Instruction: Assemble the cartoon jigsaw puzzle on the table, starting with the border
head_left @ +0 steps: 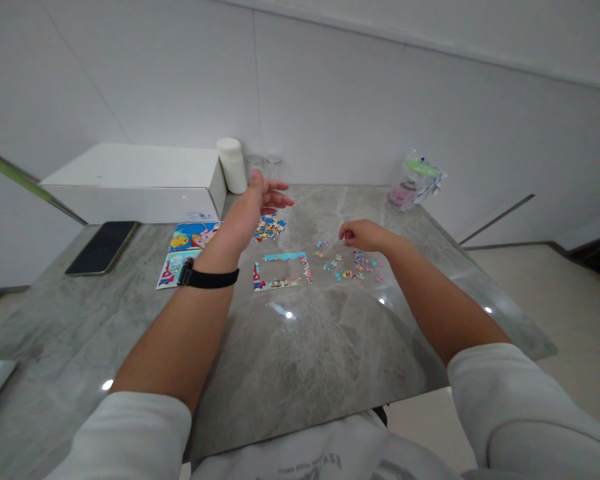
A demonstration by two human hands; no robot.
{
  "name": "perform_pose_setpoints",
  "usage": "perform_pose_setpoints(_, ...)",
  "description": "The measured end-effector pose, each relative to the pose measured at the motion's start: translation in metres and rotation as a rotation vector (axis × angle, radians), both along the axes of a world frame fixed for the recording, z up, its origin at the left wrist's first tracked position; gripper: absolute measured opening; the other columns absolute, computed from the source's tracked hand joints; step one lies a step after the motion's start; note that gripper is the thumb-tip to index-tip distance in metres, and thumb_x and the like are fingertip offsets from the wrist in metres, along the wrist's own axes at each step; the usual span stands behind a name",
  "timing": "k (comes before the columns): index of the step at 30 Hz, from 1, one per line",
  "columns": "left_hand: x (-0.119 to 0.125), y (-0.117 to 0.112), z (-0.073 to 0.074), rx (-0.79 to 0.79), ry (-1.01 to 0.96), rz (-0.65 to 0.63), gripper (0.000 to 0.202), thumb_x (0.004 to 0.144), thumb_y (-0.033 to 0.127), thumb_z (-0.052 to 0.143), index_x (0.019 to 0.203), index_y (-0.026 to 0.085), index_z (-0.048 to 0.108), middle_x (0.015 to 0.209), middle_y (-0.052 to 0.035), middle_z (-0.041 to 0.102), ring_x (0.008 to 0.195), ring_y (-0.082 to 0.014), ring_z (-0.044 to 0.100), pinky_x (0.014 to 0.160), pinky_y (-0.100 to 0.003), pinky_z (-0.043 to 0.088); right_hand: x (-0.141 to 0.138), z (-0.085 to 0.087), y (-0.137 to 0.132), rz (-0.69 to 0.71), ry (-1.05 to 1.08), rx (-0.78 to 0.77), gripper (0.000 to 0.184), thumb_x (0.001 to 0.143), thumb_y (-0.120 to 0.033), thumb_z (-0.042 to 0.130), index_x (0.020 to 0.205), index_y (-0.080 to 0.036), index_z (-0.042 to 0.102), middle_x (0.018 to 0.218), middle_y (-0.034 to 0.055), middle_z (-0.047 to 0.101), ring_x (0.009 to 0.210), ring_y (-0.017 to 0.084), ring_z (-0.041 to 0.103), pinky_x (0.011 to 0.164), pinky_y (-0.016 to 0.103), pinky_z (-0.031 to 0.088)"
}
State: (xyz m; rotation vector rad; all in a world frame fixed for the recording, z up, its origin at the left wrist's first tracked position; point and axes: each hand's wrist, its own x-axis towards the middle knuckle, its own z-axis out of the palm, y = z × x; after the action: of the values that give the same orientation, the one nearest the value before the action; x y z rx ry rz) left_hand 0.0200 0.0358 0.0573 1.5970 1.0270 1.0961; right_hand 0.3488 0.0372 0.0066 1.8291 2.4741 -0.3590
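Note:
My left hand [264, 199] is raised with its fingers apart and nothing in it, above a pile of blue and yellow puzzle pieces [270, 228]. My right hand [363, 235] is closed, thumb and fingertips together, just over the far side of some scattered puzzle pieces [359, 263]. Whatever it may hold is too small to make out. Between and nearer to me lies a partly joined puzzle border [279, 285], a rectangle with bare table inside. Two picture cards, a blue one [193, 236] and a lighter one [173, 269], are partly covered by my left arm.
A long white box [135, 187] stands at the back left, beside a white bottle [233, 167] and two clear jars [273, 164]. The phone [103, 248] lies in front of the box. A plastic-wrapped cup with a green lid [416, 181] stands at the back right, near the table edge.

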Motion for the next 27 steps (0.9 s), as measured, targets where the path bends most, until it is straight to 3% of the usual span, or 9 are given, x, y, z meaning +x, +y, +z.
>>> perform_pose_setpoints(5, -0.006, -0.012, 0.008, 0.069, -0.023, -0.009, 0.062, 0.098, 0.074, 0.046, 0.118, 0.021, 0.071, 0.113, -0.0108, 0.079, 0.109, -0.0262, 0.071, 0.096, -0.041, 0.054, -0.026, 0.029, 0.000, 0.035, 0.473, 0.030, 0.014, 0.084, -0.030, 0.071, 0.093, -0.021, 0.077, 0.083, 0.0024, 0.075, 0.077, 0.017, 0.067, 0.071, 0.028, 0.050)
perform_pose_setpoints(8, -0.010, -0.014, 0.012, 0.111, 0.035, -0.010, 0.050, 0.093, 0.064, 0.060, 0.113, 0.019, 0.071, 0.107, -0.0095, 0.078, 0.101, -0.0237, 0.070, 0.091, -0.038, 0.054, -0.061, 0.041, 0.000, 0.083, 0.742, 0.029, 0.021, 0.082, -0.037, 0.074, 0.095, -0.021, 0.077, 0.081, 0.0009, 0.073, 0.076, 0.016, 0.064, 0.072, 0.029, 0.051)
perform_pose_setpoints(12, -0.019, -0.006, 0.008, 0.115, 0.142, -0.013, 0.042, 0.087, 0.057, 0.068, 0.100, 0.018, 0.072, 0.093, -0.0073, 0.075, 0.087, -0.0204, 0.067, 0.082, -0.034, 0.052, -0.111, 0.047, 0.002, 0.128, 0.978, -0.005, 0.025, 0.080, -0.036, 0.079, 0.099, -0.022, 0.072, 0.086, 0.0009, 0.073, 0.080, 0.016, 0.066, 0.077, 0.030, 0.054)
perform_pose_setpoints(17, -0.029, 0.000, -0.001, 0.120, 0.295, -0.028, 0.038, 0.086, 0.055, 0.067, 0.093, 0.018, 0.073, 0.085, -0.0052, 0.073, 0.075, -0.0186, 0.064, 0.070, -0.032, 0.049, -0.138, 0.037, 0.008, 0.111, 1.066, -0.050, 0.026, 0.079, -0.030, 0.080, 0.099, -0.023, 0.066, 0.081, -0.0011, 0.073, 0.077, 0.016, 0.067, 0.073, 0.029, 0.054)
perform_pose_setpoints(27, -0.024, 0.007, -0.017, 0.049, 0.502, -0.166, 0.033, 0.082, 0.051, 0.068, 0.087, 0.020, 0.078, 0.078, -0.0047, 0.076, 0.068, -0.0204, 0.066, 0.065, -0.032, 0.050, -0.126, 0.025, 0.007, 0.088, 0.996, -0.103, 0.024, 0.078, -0.024, 0.084, 0.097, -0.022, 0.069, 0.077, -0.0017, 0.074, 0.072, 0.016, 0.068, 0.068, 0.027, 0.052)
